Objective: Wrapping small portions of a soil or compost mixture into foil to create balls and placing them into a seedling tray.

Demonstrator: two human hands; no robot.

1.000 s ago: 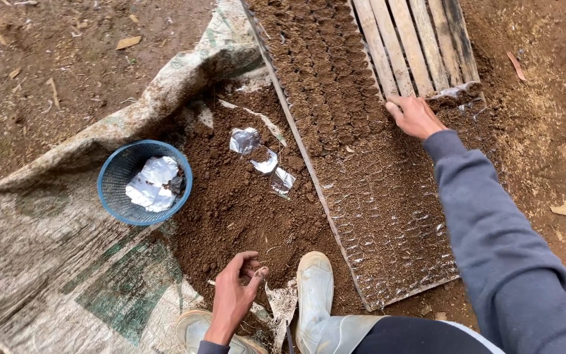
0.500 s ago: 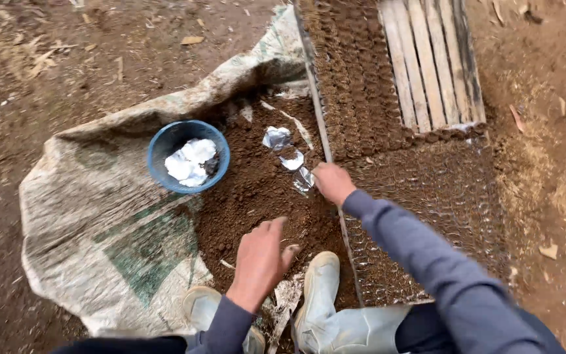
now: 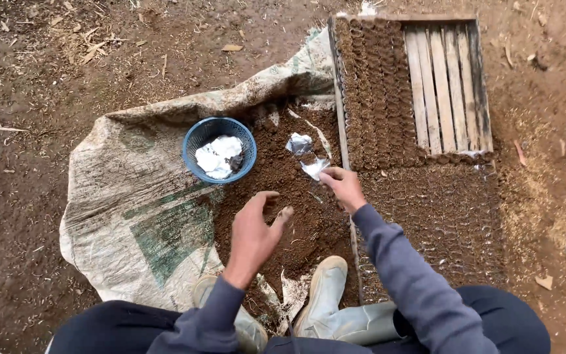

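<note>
Right hand (image 3: pixel 342 187) pinches clear bag (image 3: pixel 314 167) over soil (image 3: pixel 283 190).

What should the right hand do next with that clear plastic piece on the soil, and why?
Probably close the fingers and lift it. The right hand has its fingertips on the edge of the clear plastic piece lying on the soil heap, but it is not yet raised. The left hand hovers open over the soil, free to help open it.
</note>
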